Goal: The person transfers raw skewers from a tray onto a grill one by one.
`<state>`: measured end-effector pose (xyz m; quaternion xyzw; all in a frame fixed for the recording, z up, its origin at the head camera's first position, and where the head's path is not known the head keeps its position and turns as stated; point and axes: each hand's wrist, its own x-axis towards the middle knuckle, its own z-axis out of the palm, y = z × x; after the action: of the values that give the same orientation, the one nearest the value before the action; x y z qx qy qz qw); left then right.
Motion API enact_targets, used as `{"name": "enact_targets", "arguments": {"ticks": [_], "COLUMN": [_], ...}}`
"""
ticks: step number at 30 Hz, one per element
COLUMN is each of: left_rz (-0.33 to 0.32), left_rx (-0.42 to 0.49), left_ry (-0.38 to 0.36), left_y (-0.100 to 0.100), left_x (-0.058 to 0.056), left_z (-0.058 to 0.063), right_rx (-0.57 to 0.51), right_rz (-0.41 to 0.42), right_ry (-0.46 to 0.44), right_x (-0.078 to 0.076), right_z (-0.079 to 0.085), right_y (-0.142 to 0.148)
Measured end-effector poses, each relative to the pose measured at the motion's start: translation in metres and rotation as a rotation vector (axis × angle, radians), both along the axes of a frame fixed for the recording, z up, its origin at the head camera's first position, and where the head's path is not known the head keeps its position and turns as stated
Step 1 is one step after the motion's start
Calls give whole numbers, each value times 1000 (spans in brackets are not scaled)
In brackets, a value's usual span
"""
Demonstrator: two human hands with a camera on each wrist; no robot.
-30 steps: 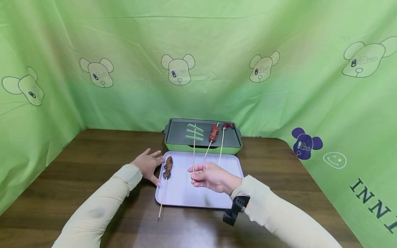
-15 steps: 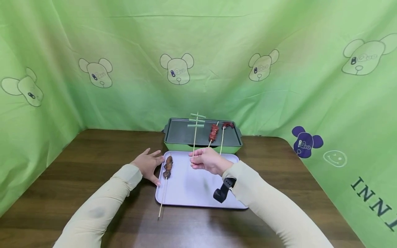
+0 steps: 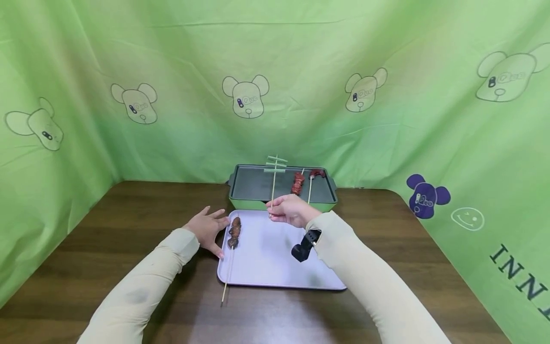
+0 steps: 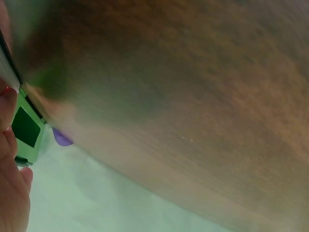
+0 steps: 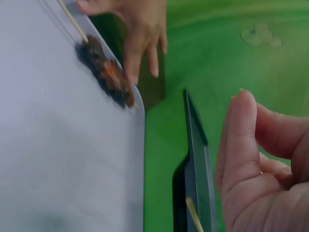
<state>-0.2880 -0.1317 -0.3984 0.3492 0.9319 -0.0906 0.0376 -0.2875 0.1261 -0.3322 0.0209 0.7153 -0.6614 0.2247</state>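
Note:
My right hand point(image 3: 289, 210) pinches the lower stick of a skewer with green strips point(image 3: 275, 165), its top raised over the flat grill pan point(image 3: 251, 184). In the right wrist view, thumb and fingertips of the right hand point(image 5: 246, 154) meet. My left hand point(image 3: 207, 232) spreads its fingers at the left edge of the lilac tray point(image 3: 270, 263). Beside it on the tray lies a brown meat skewer point(image 3: 234, 233), its stick reaching past the front rim. On the pan's right rest a red meat skewer point(image 3: 297, 183) and a skewer with a curled red piece point(image 3: 317, 173).
The pan's green base point(image 3: 247, 204) stands just behind the tray on a brown wooden table point(image 3: 129, 229). A green curtain point(image 3: 180, 143) with bear drawings hangs behind and at both sides. A black strap point(image 3: 306, 246) hangs from the right wrist.
My right hand has moved forward, toward the pan, carrying the green-strip skewer, whose top now stands near the pan's back edge. My left hand has stayed at the tray's edge.

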Motion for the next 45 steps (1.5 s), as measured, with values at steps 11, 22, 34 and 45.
{"name": "enact_targets", "arguments": {"ticks": [11, 22, 34, 45], "left_rz": [4, -15, -21, -8], "left_rx": [-1, -4, 1, 16], "left_ry": [-8, 8, 36, 16], "left_y": [0, -1, -3, -4], "left_x": [-2, -3, -5, -5], "left_z": [-3, -4, -4, -7], "right_rx": [9, -25, -15, 30], "right_rz": [2, -19, -6, -32], "right_ry": [-58, -72, -88, -93], "right_x": [-13, -16, -18, -15], "right_z": [0, -9, -12, -12], "right_y": [9, 6, 2, -7]}}
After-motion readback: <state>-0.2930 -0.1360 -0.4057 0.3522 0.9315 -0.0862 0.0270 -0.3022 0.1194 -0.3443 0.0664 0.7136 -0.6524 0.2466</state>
